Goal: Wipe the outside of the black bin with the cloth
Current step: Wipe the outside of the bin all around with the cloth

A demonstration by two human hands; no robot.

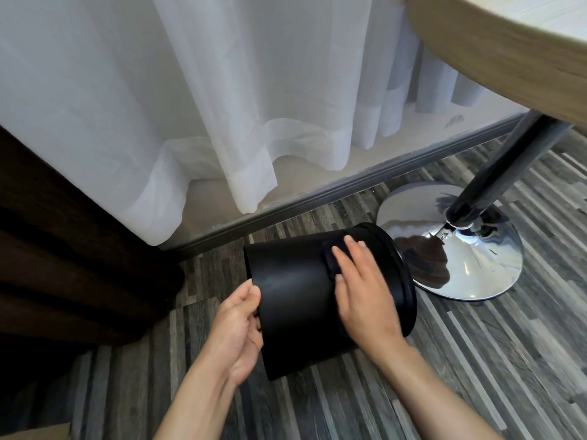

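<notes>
The black bin [295,290] lies tipped on its side above the striped floor, its base toward the left and its rimmed mouth toward the right. My left hand [239,325] grips the bin's base edge, thumb on the side wall. My right hand [362,287] lies flat on the upper side of the bin near the rim, fingers spread, pressing a dark cloth [330,260] against the wall. Only the cloth's left edge shows beside my fingers; the rest is hidden under the palm.
A round table's chrome base [470,249] and dark pole [502,173] stand just right of the bin; its wooden top [508,46] overhangs at upper right. White sheer curtains [190,106] and a dark curtain [47,249] hang behind and left. A cardboard corner [35,433] shows at bottom left.
</notes>
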